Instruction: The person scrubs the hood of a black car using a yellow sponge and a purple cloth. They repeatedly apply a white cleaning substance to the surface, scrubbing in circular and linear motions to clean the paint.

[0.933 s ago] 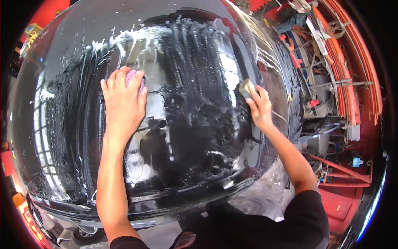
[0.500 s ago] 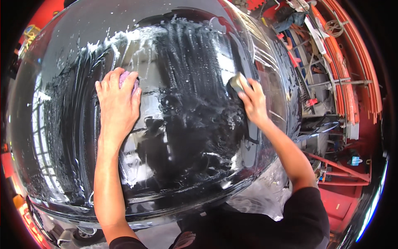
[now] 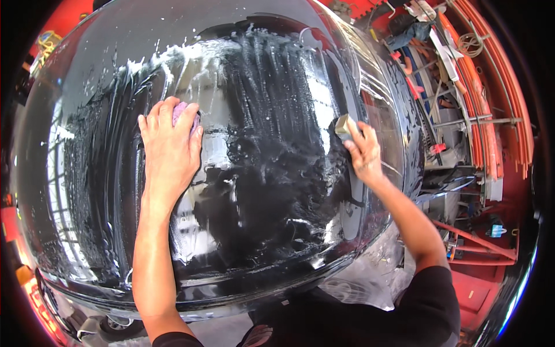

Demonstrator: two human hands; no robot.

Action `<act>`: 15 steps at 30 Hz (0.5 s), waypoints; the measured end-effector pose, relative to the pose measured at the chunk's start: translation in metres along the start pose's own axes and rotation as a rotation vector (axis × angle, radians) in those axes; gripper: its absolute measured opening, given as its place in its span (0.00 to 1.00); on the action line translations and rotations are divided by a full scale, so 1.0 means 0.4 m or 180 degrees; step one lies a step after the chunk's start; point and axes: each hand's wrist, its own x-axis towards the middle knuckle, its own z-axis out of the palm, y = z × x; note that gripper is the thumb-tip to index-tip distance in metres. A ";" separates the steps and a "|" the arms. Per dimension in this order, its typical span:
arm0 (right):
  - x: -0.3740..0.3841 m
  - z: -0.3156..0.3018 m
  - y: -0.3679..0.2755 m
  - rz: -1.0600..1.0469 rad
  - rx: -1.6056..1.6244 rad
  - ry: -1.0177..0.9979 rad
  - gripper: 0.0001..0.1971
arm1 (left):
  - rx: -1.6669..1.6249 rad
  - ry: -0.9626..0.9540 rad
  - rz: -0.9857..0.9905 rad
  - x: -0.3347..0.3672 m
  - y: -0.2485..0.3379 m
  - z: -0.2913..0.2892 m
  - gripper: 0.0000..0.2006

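Note:
Before me spreads a large, curved, glossy black car panel (image 3: 260, 220), wet and streaked with white suds (image 3: 196, 49). My left hand (image 3: 170, 153) lies on its left half, fingers curved over a purple sponge (image 3: 180, 114) that shows between index finger and thumb. Most of that sponge is covered by the hand. Toward the panel's right edge, my right hand (image 3: 365, 153) grips a small beige block (image 3: 342, 125) between thumb and fingers, against the wet surface. The block's underside is hidden.
Along the right, orange pipes (image 3: 477, 87) and assorted metal pieces lie beside the car, with a red frame (image 3: 474, 246) nearer me. Clear plastic sheeting (image 3: 370, 283) hangs below the near edge. A wheel (image 3: 118, 327) shows at lower left.
My right hand and the beige block have shifted slightly nearer and to the right, and the block has turned. My left hand stays at about the same spot; the whole view has shifted a little.

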 end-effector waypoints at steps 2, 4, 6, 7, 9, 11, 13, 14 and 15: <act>0.103 0.033 0.082 -0.0171 -0.0179 0.0131 0.27 | -0.0038 -0.0033 0.0046 0.009 0.009 0.006 0.21; 0.307 0.088 0.190 0.0011 -0.0441 0.0459 0.25 | -0.0123 0.0001 0.0156 0.030 0.024 0.026 0.21; 0.467 0.122 0.194 0.0723 -0.0439 0.0271 0.25 | -0.0137 -0.0011 0.0170 0.026 0.016 0.014 0.20; 0.464 0.135 0.183 0.0705 -0.0375 0.0340 0.23 | -0.0166 -0.0034 0.0166 0.023 0.010 0.015 0.20; 0.346 0.117 0.134 0.0596 -0.0256 0.0209 0.24 | -0.0215 -0.0071 0.0137 0.016 0.002 0.015 0.20; 0.137 0.067 0.028 0.0303 -0.0037 0.0298 0.27 | -0.0091 -0.0040 0.0103 0.004 -0.009 0.005 0.20; -0.011 0.007 -0.016 0.0465 0.0140 -0.0121 0.28 | 0.0045 -0.0041 0.0034 -0.006 -0.009 -0.010 0.19; 0.011 0.005 0.019 0.0225 0.0022 0.0054 0.28 | 0.0019 -0.0013 0.0042 0.005 -0.003 -0.003 0.19; 0.048 0.021 0.055 0.0015 -0.0069 0.0203 0.28 | 0.0005 -0.0030 0.0054 0.004 0.001 0.000 0.19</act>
